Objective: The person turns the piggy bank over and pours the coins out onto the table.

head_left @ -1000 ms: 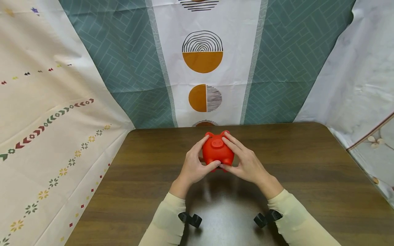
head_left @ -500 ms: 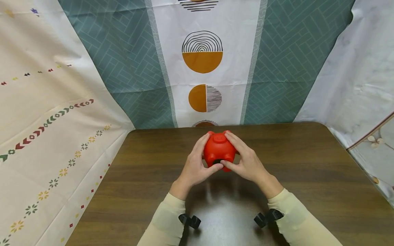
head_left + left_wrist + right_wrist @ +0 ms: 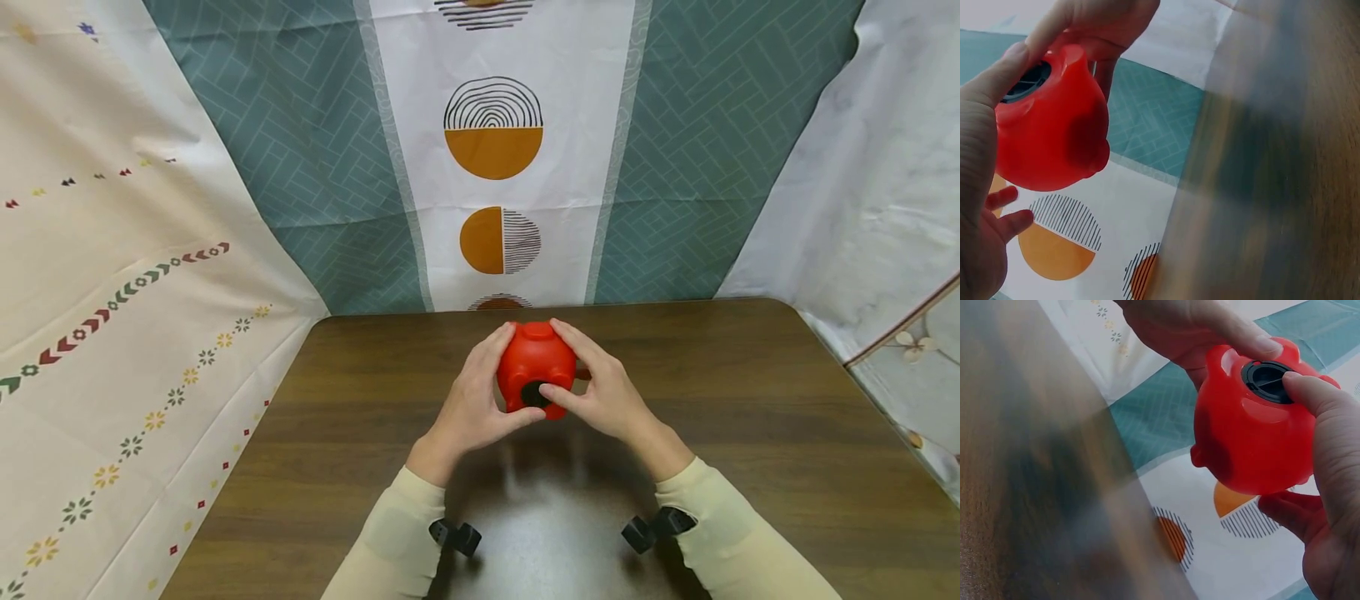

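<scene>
A red piggy bank (image 3: 537, 358) is held up between both hands over the table, its underside tilted toward the head camera. My left hand (image 3: 476, 396) grips its left side, the thumb along the lower edge. On the other side, my right hand (image 3: 603, 396) holds it with the thumb touching the black round plug (image 3: 534, 393) in its belly. In the right wrist view the plug (image 3: 1269, 381) shows a raised bar across its middle, with the stubby red feet around it. The left wrist view shows the rounded red body (image 3: 1054, 137) between the two hands.
Below the hands lies a brown wooden table (image 3: 360, 467). A green and white patterned cloth (image 3: 330, 167) hangs behind its far edge. Pale cloths hang at the left (image 3: 135, 333) and right (image 3: 847, 208). Black wrist-camera mounts (image 3: 456, 536) sit on both sleeves.
The piggy bank has tipped back in the hands. Its face has turned up and away, and the black plug on the belly has come into view. The right thumb has shifted onto the plug.
</scene>
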Motion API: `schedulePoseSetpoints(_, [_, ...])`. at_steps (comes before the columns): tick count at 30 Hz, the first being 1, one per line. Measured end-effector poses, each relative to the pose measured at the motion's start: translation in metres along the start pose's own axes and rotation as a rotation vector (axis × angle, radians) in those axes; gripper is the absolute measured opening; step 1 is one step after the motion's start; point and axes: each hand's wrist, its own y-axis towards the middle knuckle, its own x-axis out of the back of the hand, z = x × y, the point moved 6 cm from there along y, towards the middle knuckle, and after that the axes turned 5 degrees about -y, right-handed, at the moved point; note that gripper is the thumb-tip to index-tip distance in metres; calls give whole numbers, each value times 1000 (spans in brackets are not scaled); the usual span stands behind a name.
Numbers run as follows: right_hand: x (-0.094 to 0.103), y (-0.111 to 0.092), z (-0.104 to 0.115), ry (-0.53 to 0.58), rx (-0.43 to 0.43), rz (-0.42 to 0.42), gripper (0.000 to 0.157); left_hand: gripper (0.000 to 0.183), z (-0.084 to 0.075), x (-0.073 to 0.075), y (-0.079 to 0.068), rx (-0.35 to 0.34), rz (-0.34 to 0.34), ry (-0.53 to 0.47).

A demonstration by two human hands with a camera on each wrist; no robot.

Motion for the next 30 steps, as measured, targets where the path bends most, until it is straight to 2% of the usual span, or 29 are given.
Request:
schedulePoseSetpoints(5, [1, 2, 0, -1, -25, 9, 79, 110, -3, 2, -3, -31, 9, 69])
schedulePoseSetpoints(15, [-1, 3, -2, 72, -111, 43, 73, 104, -5, 2, -1, -60, 26, 114])
schedulePoseSetpoints(18, [-1, 3, -2, 84, -131, 50, 72, 100, -5, 2, 1, -59, 27, 87])
schedulePoseSetpoints(24, [0, 3, -3, 80, -157, 61, 70, 92, -6, 0, 1, -26, 35, -36])
schedulePoseSetpoints(30, [-2, 1, -6, 75, -179, 59, 69, 89, -3, -2, -1, -1, 27, -101])
